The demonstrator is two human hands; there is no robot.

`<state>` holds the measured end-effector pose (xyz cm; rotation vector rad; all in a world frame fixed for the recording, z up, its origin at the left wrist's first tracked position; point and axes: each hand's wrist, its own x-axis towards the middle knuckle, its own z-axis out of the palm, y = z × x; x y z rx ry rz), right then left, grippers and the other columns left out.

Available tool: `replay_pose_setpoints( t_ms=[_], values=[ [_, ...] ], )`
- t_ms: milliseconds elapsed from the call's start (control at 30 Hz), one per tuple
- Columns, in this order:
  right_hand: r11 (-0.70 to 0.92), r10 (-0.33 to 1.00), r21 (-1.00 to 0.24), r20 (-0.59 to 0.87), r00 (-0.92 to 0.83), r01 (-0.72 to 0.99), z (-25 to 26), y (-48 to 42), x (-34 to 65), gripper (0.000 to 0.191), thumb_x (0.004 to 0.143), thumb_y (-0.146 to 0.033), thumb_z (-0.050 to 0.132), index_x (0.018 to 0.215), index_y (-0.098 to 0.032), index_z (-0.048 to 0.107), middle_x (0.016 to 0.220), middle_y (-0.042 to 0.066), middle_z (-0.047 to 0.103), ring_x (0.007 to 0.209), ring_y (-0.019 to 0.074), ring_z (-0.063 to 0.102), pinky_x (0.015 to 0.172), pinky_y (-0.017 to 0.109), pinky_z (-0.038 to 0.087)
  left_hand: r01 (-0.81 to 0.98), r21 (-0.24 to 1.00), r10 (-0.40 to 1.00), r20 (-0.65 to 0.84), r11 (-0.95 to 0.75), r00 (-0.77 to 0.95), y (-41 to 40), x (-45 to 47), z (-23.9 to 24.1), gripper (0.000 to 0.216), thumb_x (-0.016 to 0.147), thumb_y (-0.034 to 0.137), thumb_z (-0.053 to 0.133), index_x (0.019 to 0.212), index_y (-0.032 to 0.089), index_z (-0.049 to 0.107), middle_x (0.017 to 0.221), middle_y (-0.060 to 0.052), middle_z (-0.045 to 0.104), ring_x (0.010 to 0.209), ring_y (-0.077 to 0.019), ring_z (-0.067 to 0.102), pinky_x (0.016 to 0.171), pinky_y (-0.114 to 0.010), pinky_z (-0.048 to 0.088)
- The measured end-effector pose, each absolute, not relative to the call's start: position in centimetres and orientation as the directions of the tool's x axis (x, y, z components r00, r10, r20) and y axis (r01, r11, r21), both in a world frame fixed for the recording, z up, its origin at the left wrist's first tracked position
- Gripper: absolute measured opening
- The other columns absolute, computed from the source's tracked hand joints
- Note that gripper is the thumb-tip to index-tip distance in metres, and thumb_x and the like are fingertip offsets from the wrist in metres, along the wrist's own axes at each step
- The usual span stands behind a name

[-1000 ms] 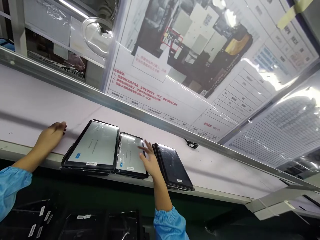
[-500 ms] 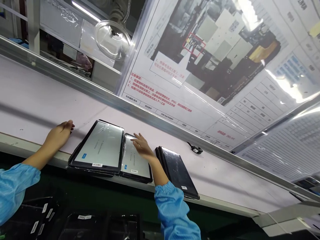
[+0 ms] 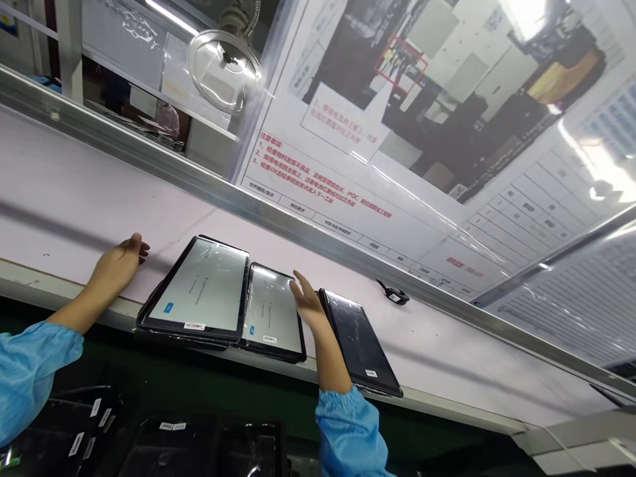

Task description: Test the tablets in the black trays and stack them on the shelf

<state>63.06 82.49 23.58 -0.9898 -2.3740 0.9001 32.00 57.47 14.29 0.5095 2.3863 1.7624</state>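
Note:
My right hand [image 3: 308,303] is open, its fingers stretched out, at the right edge of a tablet [image 3: 272,305] with a lit white screen. Whether it touches that edge, I cannot tell. To the left, a second lit tablet [image 3: 206,288] lies on top of a pile and slightly overlaps the first. My left hand [image 3: 119,265] rests near the shelf surface with loosely bent fingers and nothing visible in it, left of that pile. Beyond my right wrist sits a stack topped by a dark-screened tablet [image 3: 360,341].
A black cable end [image 3: 395,295] lies behind the dark tablet. Sheets in a plastic sleeve [image 3: 322,179] hang above the shelf [image 3: 447,361]. A round lamp [image 3: 223,69] hangs at the back. Below the shelf edge lie more black tablets [image 3: 169,450] with white labels.
My right hand has moved right, from over the middle tablet's screen to its right edge. My left hand has hardly moved. The view has shifted slightly.

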Motion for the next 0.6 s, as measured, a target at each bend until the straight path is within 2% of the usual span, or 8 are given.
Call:
replay_pose_setpoints(
  t_ms=[100, 200, 300, 400, 467, 600],
  values=[
    [0.51, 0.759, -0.743, 0.154, -0.632, 0.432, 22.8, 80.2, 66.1, 0.06, 0.092, -0.058, 0.048, 0.143, -0.027, 0.051, 0.153, 0.006, 0.044, 0.145, 0.0299, 0.035, 0.121, 0.053, 0.026, 0.195, 0.94, 0.348, 0.09, 0.281, -0.933, 57.4, 31.9, 14.1, 0.058, 0.093, 0.064, 0.024, 0.091, 0.021, 0.062, 0.094, -0.009, 0.068, 0.094, -0.0276, 0.064, 0.1, -0.048, 0.044],
    [0.528, 0.779, -0.802, 0.328, -0.534, 0.278, 21.8, 77.6, 68.1, 0.047, 0.094, -0.05, 0.047, 0.131, -0.024, 0.061, 0.14, 0.008, 0.058, 0.136, 0.028, 0.047, 0.117, 0.049, 0.034, 0.2, 0.937, 0.357, 0.09, 0.285, -0.93, 57.4, 31.9, 14.0, 0.057, 0.094, 0.064, 0.026, 0.091, 0.021, 0.063, 0.092, -0.008, 0.068, 0.096, -0.0269, 0.063, 0.101, -0.046, 0.044],
    [0.551, 0.799, -0.827, 0.482, -0.36, 0.115, 20.3, 74.4, 68.9, 0.037, 0.093, -0.048, 0.051, 0.11, -0.02, 0.069, 0.118, 0.011, 0.069, 0.117, 0.0268, 0.061, 0.106, 0.045, 0.046, 0.215, 0.936, 0.379, 0.098, 0.279, -0.92, 57.4, 31.8, 13.7, 0.055, 0.094, 0.062, 0.028, 0.092, 0.019, 0.064, 0.093, -0.009, 0.069, 0.095, -0.0264, 0.063, 0.101, -0.045, 0.044],
    [0.493, 0.827, -0.87, 0.461, -0.322, 0.021, 18.0, 71.3, 69.4, 0.032, 0.093, -0.048, 0.053, 0.095, -0.021, 0.07, 0.098, 0.01, 0.071, 0.095, 0.0256, 0.066, 0.088, 0.042, 0.053, 0.229, 0.936, 0.403, 0.106, 0.269, -0.909, 57.4, 31.4, 13.2, 0.054, 0.094, 0.061, 0.032, 0.096, 0.018, 0.065, 0.095, -0.01, 0.069, 0.094, -0.0262, 0.063, 0.102, -0.046, 0.043],
    [0.455, 0.842, -0.89, 0.425, -0.333, 0.015, 16.4, 69.8, 69.8, 0.032, 0.093, -0.049, 0.053, 0.09, -0.022, 0.07, 0.095, 0.01, 0.07, 0.092, 0.0259, 0.065, 0.085, 0.041, 0.053, 0.204, 0.957, 0.426, 0.1, 0.206, -0.899, 57.8, 30.6, 13.0, 0.053, 0.093, 0.06, 0.036, 0.101, 0.017, 0.065, 0.103, -0.011, 0.068, 0.095, -0.026, 0.063, 0.103, -0.045, 0.042],
    [0.436, 0.881, -0.899, 0.416, -0.227, 0.043, 14.1, 68.2, 71.0, 0.031, 0.09, -0.053, 0.057, 0.087, -0.024, 0.068, 0.091, 0.009, 0.066, 0.091, 0.0252, 0.061, 0.083, 0.039, 0.05, -0.053, 0.995, 0.488, -0.086, 0.081, -0.869, 60.0, 28.2, 13.4, 0.049, 0.097, 0.043, 0.034, 0.125, 0.008, 0.056, 0.134, -0.02, 0.059, 0.111, -0.0265, 0.058, 0.105, -0.046, 0.04]
  ],
)
